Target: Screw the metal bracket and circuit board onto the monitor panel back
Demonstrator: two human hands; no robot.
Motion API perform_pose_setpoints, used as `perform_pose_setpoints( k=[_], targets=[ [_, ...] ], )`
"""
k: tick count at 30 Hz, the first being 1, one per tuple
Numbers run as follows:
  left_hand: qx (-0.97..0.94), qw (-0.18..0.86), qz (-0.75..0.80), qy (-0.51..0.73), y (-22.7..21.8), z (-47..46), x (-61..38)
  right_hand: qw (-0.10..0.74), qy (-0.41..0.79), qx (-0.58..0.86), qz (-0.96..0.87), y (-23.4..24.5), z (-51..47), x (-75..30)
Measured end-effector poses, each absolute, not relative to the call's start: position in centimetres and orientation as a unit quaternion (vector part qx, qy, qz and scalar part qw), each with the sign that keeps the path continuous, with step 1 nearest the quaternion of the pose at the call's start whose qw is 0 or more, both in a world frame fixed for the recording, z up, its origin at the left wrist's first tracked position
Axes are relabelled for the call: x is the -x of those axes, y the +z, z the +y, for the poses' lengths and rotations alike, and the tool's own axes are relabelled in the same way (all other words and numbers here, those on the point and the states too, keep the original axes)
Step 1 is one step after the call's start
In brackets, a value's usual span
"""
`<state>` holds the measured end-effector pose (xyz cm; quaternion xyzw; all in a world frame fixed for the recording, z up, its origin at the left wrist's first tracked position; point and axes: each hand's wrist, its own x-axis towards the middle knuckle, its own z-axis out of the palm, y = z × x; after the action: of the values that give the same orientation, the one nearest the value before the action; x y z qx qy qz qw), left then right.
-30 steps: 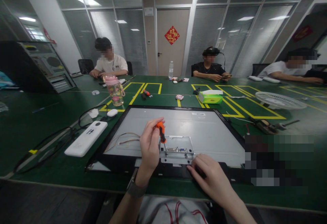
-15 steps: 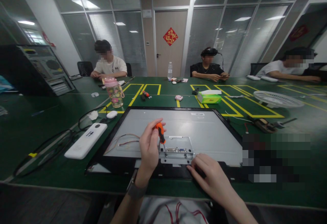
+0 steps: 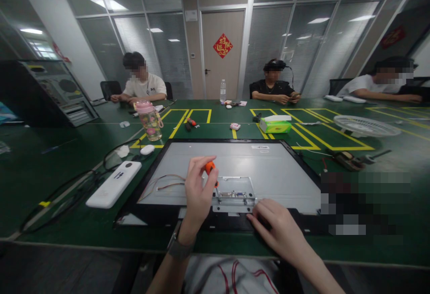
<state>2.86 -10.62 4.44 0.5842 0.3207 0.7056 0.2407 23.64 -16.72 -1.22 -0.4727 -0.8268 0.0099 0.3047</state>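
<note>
A monitor (image 3: 268, 173) lies face down on the green table, its grey metal back up inside a black frame. My left hand (image 3: 197, 191) is closed round an orange-handled screwdriver (image 3: 211, 171), whose tip stands on the small metal port bracket (image 3: 235, 193) near the monitor's near edge. My right hand (image 3: 277, 229) rests with fingers curled on the black frame just right of that bracket. Thin coloured wires (image 3: 164, 182) run across the panel to the left of my left hand.
A white oblong device (image 3: 113, 183) and black cables (image 3: 63, 195) lie to the left. A pink-lidded bottle (image 3: 150, 120), a green tissue box (image 3: 276, 125) and a white fan grille (image 3: 366, 127) stand farther back. Three other people sit at the far side. A computer case (image 3: 50, 90) stands at left.
My left hand has turned on the screwdriver; its fingers now wrap over the orange handle's top. The right hand stays on the frame.
</note>
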Motion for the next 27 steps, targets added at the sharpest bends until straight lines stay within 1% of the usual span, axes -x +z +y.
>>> perform_pose_setpoints(
  k=[2, 6, 8, 10, 14, 16, 18, 21, 23, 27],
  targets=[
    [-0.579, 0.247, 0.319, 0.709, 4.24, -10.53, -2.83, 0.307, 0.007, 0.472, -0.827, -1.24, -16.69, -23.64],
    [-0.535, 0.326, 0.313, 0.714, 3.78, -10.47, -2.85, 0.306, 0.004, 0.47, -0.828, -1.3, -16.66, -23.66],
    [-0.524, 0.341, 0.315, 0.714, 3.79, -10.5, -2.94, 0.303, 0.007, 0.472, -0.828, -1.31, -16.66, -23.68],
    [-0.537, 0.328, 0.315, 0.71, 3.96, -10.49, -3.03, 0.299, 0.011, 0.477, -0.827, -1.33, -16.65, -23.72],
    [-0.568, 0.238, 0.312, 0.724, 4.18, -10.32, -3.04, 0.293, 0.017, 0.484, -0.824, -1.37, -16.61, -23.72],
    [-0.572, 0.215, 0.32, 0.724, 4.06, -10.27, -2.95, 0.293, 0.016, 0.483, -0.825, -1.37, -16.59, -23.69],
    [-0.578, 0.238, 0.322, 0.712, 3.85, -10.31, -2.87, 0.292, 0.01, 0.481, -0.827, -1.34, -16.59, -23.63],
    [-0.57, 0.307, 0.308, 0.697, 3.66, -10.47, -2.89, 0.295, -0.002, 0.479, -0.827, -1.29, -16.61, -23.54],
    [-0.565, 0.328, 0.303, 0.694, 3.72, -10.54, -2.99, 0.298, -0.009, 0.479, -0.826, -1.27, -16.63, -23.48],
    [-0.581, 0.28, 0.286, 0.708, 3.99, -10.43, -3.1, 0.3, -0.007, 0.48, -0.825, -1.4, -16.63, -23.44]
  ],
)
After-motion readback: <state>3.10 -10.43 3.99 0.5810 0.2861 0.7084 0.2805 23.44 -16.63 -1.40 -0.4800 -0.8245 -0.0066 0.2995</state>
